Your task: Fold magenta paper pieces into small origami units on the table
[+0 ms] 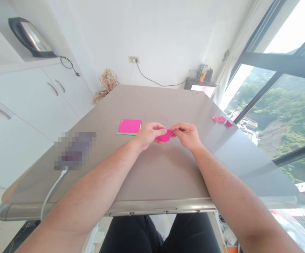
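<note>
With the hands as the clock's centre and twelve straight ahead, the left hand [152,135] pinches a folded pink paper [165,136] between thumb and fingers, while the right hand [186,135] grips its right-hand corner with the fingertips. The paper is held above the middle of a grey-brown table [163,175], whose smooth top catches window light on the right.

A stack of square paper sheets [130,126], pink uppermost with green at its lower edge, lies at about ten o'clock, near the left hand. Small folded pink pieces [221,119] sit between two and three. Between eight and nine lies a pixelated dark object [74,151] with a white cable [52,189].

Beyond the table, white cupboards [18,116] stand toward nine to ten, an electric kettle [33,38] above them. Dried stalks [106,84] are at ten, a wall socket [133,59] at eleven on the white wall [157,35], a small cabinet [201,86] holding bottles [203,73] at one, and a window [276,95] facing green trees at two.
</note>
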Demonstrator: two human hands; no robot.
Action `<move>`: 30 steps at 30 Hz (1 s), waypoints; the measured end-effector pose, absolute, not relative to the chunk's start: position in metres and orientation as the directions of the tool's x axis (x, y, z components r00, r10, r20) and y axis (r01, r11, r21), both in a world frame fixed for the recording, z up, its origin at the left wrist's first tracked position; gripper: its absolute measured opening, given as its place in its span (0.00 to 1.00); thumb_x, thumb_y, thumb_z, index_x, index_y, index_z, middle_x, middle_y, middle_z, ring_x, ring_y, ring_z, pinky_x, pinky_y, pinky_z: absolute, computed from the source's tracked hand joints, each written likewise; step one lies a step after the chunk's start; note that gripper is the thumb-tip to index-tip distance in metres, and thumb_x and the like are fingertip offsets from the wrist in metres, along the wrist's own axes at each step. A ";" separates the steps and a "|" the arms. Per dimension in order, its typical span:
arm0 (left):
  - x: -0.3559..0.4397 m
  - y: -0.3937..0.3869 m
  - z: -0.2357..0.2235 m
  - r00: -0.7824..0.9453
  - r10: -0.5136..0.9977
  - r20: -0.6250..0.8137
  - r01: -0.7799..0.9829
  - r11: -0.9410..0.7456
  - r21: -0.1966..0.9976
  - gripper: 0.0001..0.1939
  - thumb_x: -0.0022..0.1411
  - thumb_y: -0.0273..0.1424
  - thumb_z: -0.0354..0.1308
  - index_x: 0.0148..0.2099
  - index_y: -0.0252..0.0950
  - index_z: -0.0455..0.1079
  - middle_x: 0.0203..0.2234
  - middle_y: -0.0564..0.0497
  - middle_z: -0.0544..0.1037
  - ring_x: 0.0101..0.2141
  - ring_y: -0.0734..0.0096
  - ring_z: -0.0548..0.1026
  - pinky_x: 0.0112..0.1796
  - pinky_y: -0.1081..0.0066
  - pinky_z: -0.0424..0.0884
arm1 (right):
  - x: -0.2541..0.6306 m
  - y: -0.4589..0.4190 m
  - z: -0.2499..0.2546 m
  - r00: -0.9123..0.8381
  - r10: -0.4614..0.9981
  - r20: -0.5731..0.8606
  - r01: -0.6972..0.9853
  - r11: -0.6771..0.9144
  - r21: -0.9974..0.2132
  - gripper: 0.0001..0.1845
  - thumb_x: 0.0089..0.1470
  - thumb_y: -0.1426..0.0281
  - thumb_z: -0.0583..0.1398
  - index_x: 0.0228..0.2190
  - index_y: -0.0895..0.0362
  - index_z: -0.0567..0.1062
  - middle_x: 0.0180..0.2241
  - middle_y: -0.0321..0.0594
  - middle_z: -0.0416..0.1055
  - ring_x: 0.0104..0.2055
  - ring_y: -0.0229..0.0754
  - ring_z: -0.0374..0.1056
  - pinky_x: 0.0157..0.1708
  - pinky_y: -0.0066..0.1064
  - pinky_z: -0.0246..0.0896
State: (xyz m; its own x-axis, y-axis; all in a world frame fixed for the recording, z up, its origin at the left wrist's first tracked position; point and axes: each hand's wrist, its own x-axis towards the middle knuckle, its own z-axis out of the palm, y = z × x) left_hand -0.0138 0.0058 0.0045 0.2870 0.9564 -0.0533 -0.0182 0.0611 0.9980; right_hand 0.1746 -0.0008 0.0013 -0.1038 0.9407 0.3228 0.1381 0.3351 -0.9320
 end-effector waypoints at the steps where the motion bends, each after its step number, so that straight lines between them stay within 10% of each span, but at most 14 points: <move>1: -0.014 0.006 0.004 0.286 0.957 -0.044 -0.015 0.051 0.999 0.14 0.50 0.36 0.70 0.36 0.34 0.76 0.30 0.46 0.81 0.29 0.64 0.80 0.26 0.69 0.75 | 0.175 -0.001 0.001 -0.108 0.942 0.319 0.125 0.331 -0.935 0.08 0.44 0.72 0.61 0.26 0.54 0.82 0.25 0.35 0.77 0.28 0.41 0.74 0.34 0.35 0.72; 30: -0.009 0.003 -0.001 0.198 0.947 0.254 0.206 -0.293 0.934 0.10 0.56 0.39 0.64 0.35 0.36 0.77 0.28 0.49 0.81 0.28 0.69 0.76 0.30 0.70 0.72 | 0.177 -0.003 0.005 -0.112 0.958 0.263 0.161 0.279 -0.947 0.07 0.47 0.65 0.68 0.28 0.56 0.81 0.27 0.38 0.78 0.29 0.39 0.72 0.34 0.33 0.68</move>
State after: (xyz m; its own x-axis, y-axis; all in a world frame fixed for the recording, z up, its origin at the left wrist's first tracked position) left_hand -0.0089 0.0031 -0.0010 0.1975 0.9468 0.2541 0.2058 -0.2935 0.9336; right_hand 0.1765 -0.0030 0.0046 -0.1123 0.9581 0.2633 0.1606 0.2790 -0.9468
